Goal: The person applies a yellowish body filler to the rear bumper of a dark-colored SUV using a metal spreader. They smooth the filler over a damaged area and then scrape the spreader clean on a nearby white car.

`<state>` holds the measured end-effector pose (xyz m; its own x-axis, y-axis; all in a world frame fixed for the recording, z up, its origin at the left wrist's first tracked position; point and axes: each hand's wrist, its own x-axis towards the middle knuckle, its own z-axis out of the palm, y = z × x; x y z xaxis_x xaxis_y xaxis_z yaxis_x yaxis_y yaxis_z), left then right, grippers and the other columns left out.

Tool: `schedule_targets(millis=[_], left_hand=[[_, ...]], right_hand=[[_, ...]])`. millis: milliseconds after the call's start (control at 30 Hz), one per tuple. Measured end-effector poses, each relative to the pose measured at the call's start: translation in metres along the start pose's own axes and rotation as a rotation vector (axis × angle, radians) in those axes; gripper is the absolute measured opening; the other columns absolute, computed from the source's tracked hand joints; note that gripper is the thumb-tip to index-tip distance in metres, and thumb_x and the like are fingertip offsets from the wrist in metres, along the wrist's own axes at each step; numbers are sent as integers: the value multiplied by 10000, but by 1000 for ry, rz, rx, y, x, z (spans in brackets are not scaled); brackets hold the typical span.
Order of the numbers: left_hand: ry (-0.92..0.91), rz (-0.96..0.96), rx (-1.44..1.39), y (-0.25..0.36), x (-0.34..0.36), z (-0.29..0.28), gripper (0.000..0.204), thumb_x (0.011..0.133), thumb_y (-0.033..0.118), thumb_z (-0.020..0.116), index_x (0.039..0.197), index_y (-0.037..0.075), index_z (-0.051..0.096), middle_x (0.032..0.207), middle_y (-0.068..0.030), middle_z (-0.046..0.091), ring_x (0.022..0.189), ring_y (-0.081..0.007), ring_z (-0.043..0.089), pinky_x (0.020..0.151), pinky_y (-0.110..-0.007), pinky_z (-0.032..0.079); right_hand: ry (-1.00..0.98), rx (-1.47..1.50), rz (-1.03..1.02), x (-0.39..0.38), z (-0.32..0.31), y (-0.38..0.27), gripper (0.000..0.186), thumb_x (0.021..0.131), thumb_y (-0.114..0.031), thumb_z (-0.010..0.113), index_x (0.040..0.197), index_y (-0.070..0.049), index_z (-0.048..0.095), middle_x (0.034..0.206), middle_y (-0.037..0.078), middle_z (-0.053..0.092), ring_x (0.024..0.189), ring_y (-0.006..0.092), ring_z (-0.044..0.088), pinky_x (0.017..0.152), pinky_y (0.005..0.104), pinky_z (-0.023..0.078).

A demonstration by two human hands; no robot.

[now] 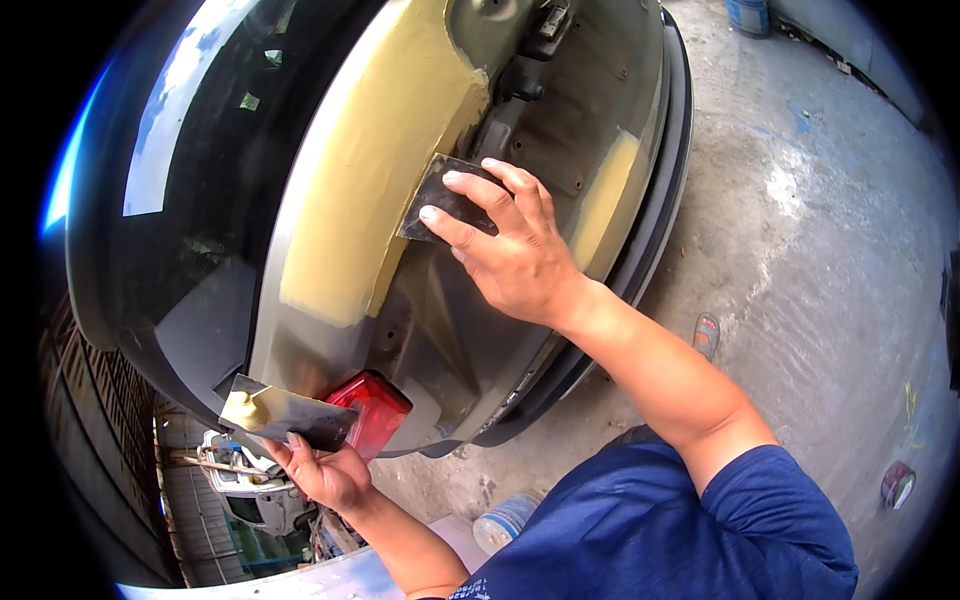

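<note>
A broad coat of yellow body filler (350, 150) covers the car's rear panel (310, 345) beside the dark rear window. My right hand (525, 245) grips a black rectangular filler spreader (430, 205), fingers spread over its face. The spreader's left edge meets the filler's right border. Lower left, my left hand (325, 475) holds a dark flat mixing plate (315, 418) from below. On the plate's left end sits a dab of yellow filler (243, 410). A red tail light (375, 405) is just behind the plate. Another filler strip (608, 200) lies near the bumper.
The dark bumper (680, 120) curves along the car's right side, above a concrete floor (810, 300). A bucket (505, 520) stands near my body, another bucket (747, 15) at the far right. A sandalled foot (706, 335) shows beyond my arm. A white vehicle part (260, 490) lies lower left.
</note>
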<state>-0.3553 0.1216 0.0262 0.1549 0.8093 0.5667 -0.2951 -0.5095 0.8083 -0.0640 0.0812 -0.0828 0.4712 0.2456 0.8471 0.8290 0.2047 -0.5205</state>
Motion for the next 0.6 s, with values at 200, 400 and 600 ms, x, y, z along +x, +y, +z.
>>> schedule_targets(millis=[200, 400, 600], left_hand=[[-81, 10, -17, 0, -1, 5, 383, 964, 60, 443, 1346, 59, 416, 1342, -102, 475, 1214, -238, 461, 1077, -410, 331], [-96, -35, 43, 4, -15, 21, 449, 936, 37, 465, 1376, 53, 376, 1341, -146, 477, 1206, -282, 489, 1044, -455, 377], [-183, -248, -44, -7, -44, 71, 476, 879, -34, 497, 1344, -11, 397, 1282, -157, 522, 1165, -248, 530, 1029, -405, 402]], right_hand=[[-17, 6, -16, -9, 7, 6, 464, 693, -48, 711, 1127, -196, 634, 1290, 71, 475, 1204, 347, 396, 990, 453, 343], [-118, 94, 74, -26, -24, -10, 441, 721, -74, 687, 1149, -163, 627, 1294, 93, 462, 1191, 361, 396, 989, 460, 340], [-303, 260, 90, -18, -71, -46, 426, 729, -66, 680, 1152, -69, 633, 1276, 167, 491, 1134, 396, 452, 984, 478, 377]])
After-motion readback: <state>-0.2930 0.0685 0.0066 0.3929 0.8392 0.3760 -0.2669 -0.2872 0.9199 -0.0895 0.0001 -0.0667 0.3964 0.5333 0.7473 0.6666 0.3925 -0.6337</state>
